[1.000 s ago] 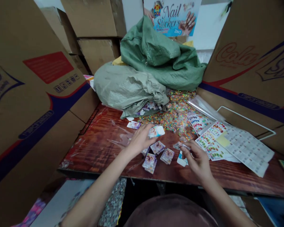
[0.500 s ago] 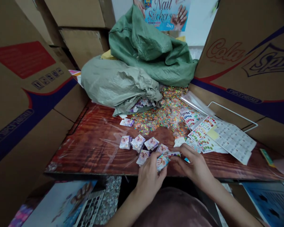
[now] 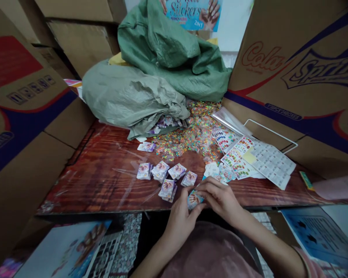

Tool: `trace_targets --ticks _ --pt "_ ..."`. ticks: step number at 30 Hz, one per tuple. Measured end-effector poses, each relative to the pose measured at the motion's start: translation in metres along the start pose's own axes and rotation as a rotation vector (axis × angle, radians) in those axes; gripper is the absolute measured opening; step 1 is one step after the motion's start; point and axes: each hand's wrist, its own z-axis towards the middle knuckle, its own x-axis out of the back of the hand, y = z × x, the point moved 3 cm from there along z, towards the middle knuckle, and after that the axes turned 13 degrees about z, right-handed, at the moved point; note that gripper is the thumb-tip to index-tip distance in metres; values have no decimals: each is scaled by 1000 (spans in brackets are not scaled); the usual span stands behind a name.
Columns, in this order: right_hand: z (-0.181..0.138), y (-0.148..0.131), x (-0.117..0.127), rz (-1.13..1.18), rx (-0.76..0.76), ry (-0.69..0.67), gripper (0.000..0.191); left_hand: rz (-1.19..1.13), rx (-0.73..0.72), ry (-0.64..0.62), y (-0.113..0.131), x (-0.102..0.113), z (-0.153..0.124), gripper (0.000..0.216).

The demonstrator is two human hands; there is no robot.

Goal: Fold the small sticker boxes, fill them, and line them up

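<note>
My left hand [image 3: 178, 218] grips a small blue box [image 3: 194, 200] printed with a hand picture, just over the table's front edge. Closed fingers of my right hand [image 3: 222, 197] press at the box's upper right side; whether they pinch a flap or something else is hidden. To the left stand small purple-and-white boxes [image 3: 160, 170] in short stacks. Beyond my right hand lie blue-and-white card pieces [image 3: 226, 173] and sticker sheets [image 3: 243, 168]. Many little clear packets of coloured candy [image 3: 197, 133] are heaped behind.
A grey-green sack [image 3: 124, 96] spills purple boxes onto the red-brown table [image 3: 104, 162], and a green sack [image 3: 174, 58] lies behind it. Large cartons stand left [image 3: 34, 127] and right [image 3: 278, 81]. A white wire frame [image 3: 274, 133] leans near the printed sheet [image 3: 271, 160].
The colourful strip that showed between my hands is no longer visible. My right hand has come closer to my left, onto the blue box. The view has shifted slightly.
</note>
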Motion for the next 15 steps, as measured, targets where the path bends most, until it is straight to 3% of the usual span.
trace_targets --ticks 3,6,7,9,12,15 --pt "12 14 11 -30 21 22 20 -153 35 -13 -4 -1 2 34" --pt "33 52 34 -328 -189 262 21 -208 90 45 -7 -1 2 34" --pt "40 66 38 -480 -307 264 21 -217 108 66 -8 0 2 34" --pt "53 86 41 -570 -379 276 18 -231 137 103 -10 0 2 35" --pt "63 99 37 -594 -393 266 9 -236 163 133 -13 0 0 34" --pt "63 102 37 -541 -373 263 15 -256 193 114 -16 1 -2 33"
